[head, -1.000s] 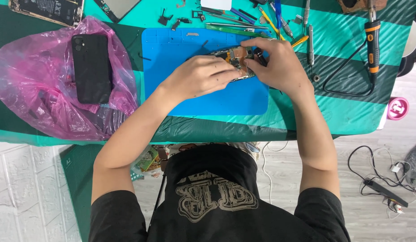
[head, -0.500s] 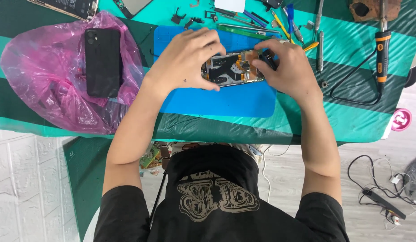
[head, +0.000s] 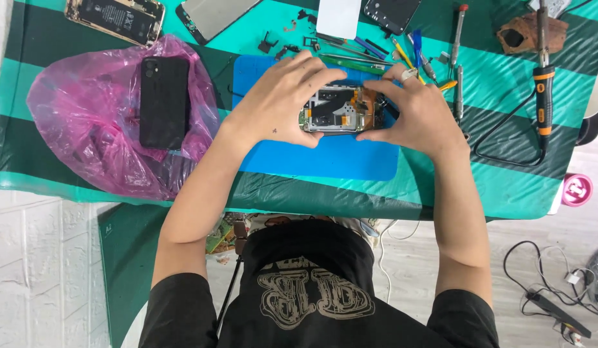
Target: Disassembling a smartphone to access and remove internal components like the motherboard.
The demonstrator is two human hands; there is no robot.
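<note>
An opened phone (head: 337, 111) with its circuit boards and orange flex cables showing is held over a blue work mat (head: 324, 158). My left hand (head: 283, 100) grips its left end, thumb below and fingers curled over the top edge. My right hand (head: 418, 113) grips the right end, fingers pressed on the orange part. Both hands touch the phone; its right end is hidden under my fingers.
A black phone (head: 163, 100) lies on a pink plastic bag (head: 86, 135) at the left. Screwdrivers, tweezers (head: 434, 55) and small parts lie beyond the mat. A soldering iron (head: 544, 84) with its cable is at the right. Other phone bodies and screens line the far edge.
The view has shifted so the table sits lower in the frame. My hands have spread apart along the phone, exposing more of its inside. The phone stays over the blue mat.
</note>
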